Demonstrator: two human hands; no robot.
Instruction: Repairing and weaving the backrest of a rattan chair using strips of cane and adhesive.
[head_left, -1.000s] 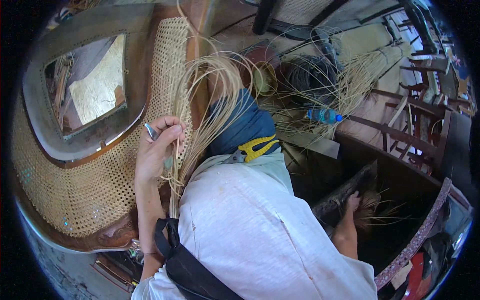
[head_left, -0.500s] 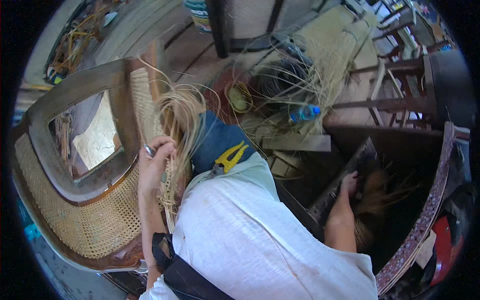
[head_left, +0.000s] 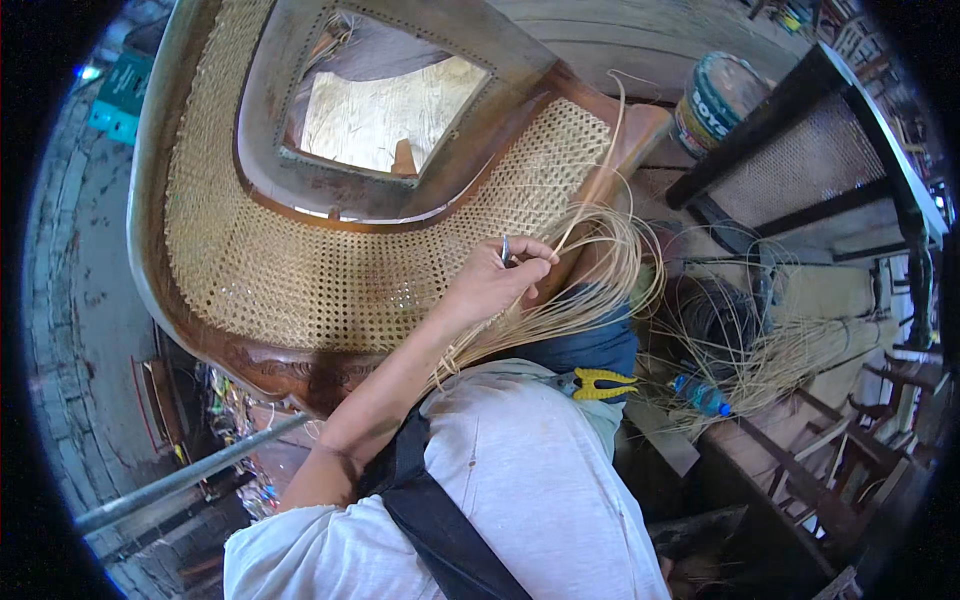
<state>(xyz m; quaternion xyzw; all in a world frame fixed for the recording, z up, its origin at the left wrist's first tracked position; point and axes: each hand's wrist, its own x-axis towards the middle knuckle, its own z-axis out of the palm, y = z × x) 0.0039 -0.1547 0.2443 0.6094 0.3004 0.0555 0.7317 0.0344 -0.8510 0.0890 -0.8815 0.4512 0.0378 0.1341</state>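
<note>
My left hand [head_left: 500, 275], with a silvery ring-like band on one finger, is closed in a pinch on a pale cane strand [head_left: 590, 200]. Around and beneath this hand, a looped bundle of cane strands [head_left: 570, 325] lies across my lap. Left of and beyond the hand stands a wooden chair frame [head_left: 185, 325] with woven cane webbing [head_left: 300, 290] and a four-sided opening in its inner panel. Yellow-handled pliers [head_left: 598, 384] rest on my lap, right of the hand. My right hand is out of view.
Loose cane [head_left: 800, 355] is strewn at the right beside a blue plastic bottle [head_left: 702, 395]. A paint bucket [head_left: 722, 100] and a dark wooden chair [head_left: 830, 160] with a cane panel stand at the back right. A grey metal pipe [head_left: 190, 475] crosses the lower left.
The view has swung left, so the cane-covered chair frame sits more centrally. My right hand, earlier reaching into the dark space at right, has left the view. My left hand still pinches cane.
</note>
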